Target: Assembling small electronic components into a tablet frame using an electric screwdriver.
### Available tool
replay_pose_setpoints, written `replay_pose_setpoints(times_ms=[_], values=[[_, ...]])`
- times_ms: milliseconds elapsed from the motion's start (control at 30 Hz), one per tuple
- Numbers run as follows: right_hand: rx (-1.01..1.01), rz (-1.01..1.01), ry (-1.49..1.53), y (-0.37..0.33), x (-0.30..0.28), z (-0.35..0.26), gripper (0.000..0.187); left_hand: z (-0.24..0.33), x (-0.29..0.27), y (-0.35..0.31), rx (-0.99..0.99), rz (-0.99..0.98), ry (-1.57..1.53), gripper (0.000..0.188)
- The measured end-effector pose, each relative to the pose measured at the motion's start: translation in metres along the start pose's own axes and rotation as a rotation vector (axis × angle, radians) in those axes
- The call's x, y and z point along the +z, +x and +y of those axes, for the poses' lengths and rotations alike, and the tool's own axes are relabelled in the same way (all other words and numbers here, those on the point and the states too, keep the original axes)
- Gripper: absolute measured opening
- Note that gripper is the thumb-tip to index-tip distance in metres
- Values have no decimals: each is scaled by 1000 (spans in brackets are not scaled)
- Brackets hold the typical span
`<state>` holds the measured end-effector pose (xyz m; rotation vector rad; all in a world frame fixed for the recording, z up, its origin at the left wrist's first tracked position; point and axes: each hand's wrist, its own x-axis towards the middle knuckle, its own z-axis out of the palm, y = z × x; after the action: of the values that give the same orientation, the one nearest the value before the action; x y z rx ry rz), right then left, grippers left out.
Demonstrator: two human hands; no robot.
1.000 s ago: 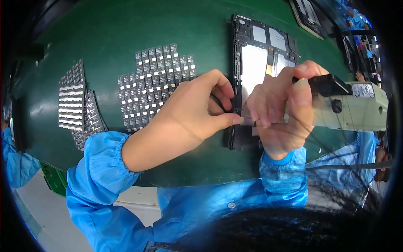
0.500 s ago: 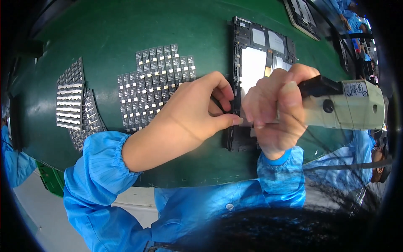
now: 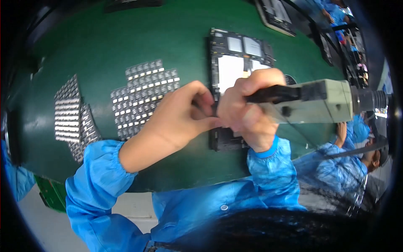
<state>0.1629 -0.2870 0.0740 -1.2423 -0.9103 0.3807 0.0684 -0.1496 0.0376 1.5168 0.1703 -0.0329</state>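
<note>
A tablet-like device chassis (image 3: pixel 230 71), black with silver-white panels, lies on the green table in front of me. My right hand (image 3: pixel 251 110) is wrapped round a pale green electric screwdriver (image 3: pixel 321 103) with a black lever, held sideways over the chassis. Its tip is hidden behind my fingers. My left hand (image 3: pixel 174 115) has curled fingers at the chassis's left edge, thumb and fingertips drawn together. What they pinch, if anything, is hidden. Beside this hand lies a sheet of small black-and-white parts (image 3: pixel 140 90) in rows.
More sheets of small parts (image 3: pixel 67 119) overlap at the left. Another dark device (image 3: pixel 275 17) lies at the far right, and a dark object (image 3: pixel 132 4) sits at the far edge. A co-worker in blue (image 3: pixel 344 168) is at the right. The green table (image 3: pixel 96 46) runs beneath everything.
The whole view has shifted, with the table's things now lower and further left. My right hand and screwdriver have drawn closer to my left fingertips at the chassis edge.
</note>
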Motion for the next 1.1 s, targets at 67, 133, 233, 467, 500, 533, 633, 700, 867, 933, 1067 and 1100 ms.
replay_pose_setpoints(times_ms=[67,133,233,467,500,533,633,700,867,933,1067,1100], values=[[9,-130,1,1,-2,-3,30,-9,0,-1,80,9,-50,31],[36,-44,-40,1,-3,-12,27,13,3,-1,10,-3,-14,30],[97,131,-7,4,-2,-16,21,16,5,2,-69,-41,-15,29],[-236,437,224,-15,-80,-45,33,26,10,4,-245,-8,14,32],[-301,532,218,-19,-102,-46,27,27,13,5,-255,-3,10,32],[-281,600,159,-24,-122,-46,23,27,14,5,-266,6,1,32],[-281,724,71,-33,-154,-36,23,27,16,8,-286,18,24,31],[-252,782,-42,-34,-162,-29,23,31,17,11,-340,32,18,31],[-163,765,-99,-33,-167,-26,24,34,17,17,-467,41,-3,32],[-105,756,-127,-33,-166,-25,26,31,14,18,-472,31,-120,32],[-51,740,-130,-34,-166,-25,27,35,21,17,-465,75,-69,32],[-54,724,-111,-36,-167,-25,27,36,22,18,-466,71,-70,32]])
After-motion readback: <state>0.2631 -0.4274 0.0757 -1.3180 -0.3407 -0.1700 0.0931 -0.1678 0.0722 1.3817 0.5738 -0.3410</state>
